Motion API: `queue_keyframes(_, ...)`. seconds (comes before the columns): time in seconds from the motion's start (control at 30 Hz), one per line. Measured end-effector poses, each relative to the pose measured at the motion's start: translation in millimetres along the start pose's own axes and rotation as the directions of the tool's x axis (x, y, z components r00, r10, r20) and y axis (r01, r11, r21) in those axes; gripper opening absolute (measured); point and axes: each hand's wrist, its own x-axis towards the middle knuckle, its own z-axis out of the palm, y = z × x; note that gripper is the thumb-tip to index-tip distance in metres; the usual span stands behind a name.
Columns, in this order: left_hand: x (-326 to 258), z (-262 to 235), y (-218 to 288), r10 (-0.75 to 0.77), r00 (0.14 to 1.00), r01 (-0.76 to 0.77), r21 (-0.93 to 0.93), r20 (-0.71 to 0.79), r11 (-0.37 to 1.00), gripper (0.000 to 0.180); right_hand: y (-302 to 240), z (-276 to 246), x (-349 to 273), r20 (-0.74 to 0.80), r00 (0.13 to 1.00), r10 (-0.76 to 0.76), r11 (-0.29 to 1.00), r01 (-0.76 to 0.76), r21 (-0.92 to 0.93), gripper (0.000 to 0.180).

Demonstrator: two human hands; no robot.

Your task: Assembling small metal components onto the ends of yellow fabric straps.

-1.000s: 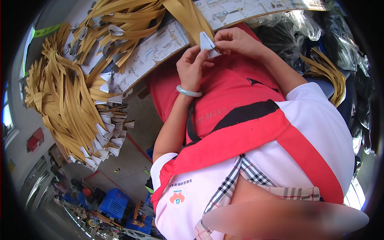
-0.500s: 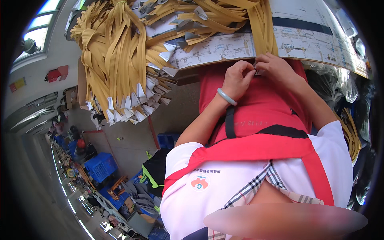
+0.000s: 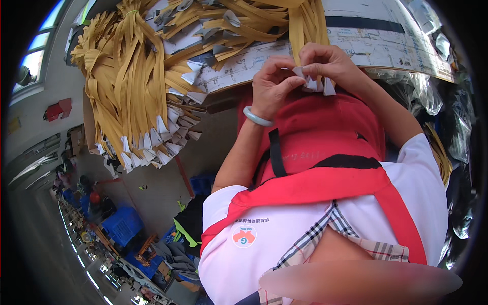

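At the table's front edge, my left hand (image 3: 276, 87) pinches the white end piece (image 3: 300, 72) of a yellow zipper strip. My right hand (image 3: 331, 63) is closed beside it, its thumb and fingers on the same strip ends. Several yellow zipper strips (image 3: 312, 28) run from the tabletop down to my hands, and other white ends (image 3: 329, 87) hang under my right hand over the red apron (image 3: 315, 119). What lies inside the right fingers is partly hidden.
A thick tied bundle of zipper strips (image 3: 127, 86) drapes over the table's left side, white ends downward. More strips with grey ends (image 3: 239, 25) lie on the worn white tabletop (image 3: 366, 48). Clear plastic bags (image 3: 427, 91) hang at the right; a blue crate (image 3: 122, 224) stands lower left.
My hands have shifted slightly left and up in the picture, and a little apart. White strip ends now show between and below them. The whole view has shifted slightly.
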Motion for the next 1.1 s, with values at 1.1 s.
queue_keyframes(1.1,14,-18,12,-0.02,0.997,0.043,0.337,-0.071,0.941,0.006,24,17,7,-0.184,0.963,-0.199,0.976,0.178,-0.129,0.013)
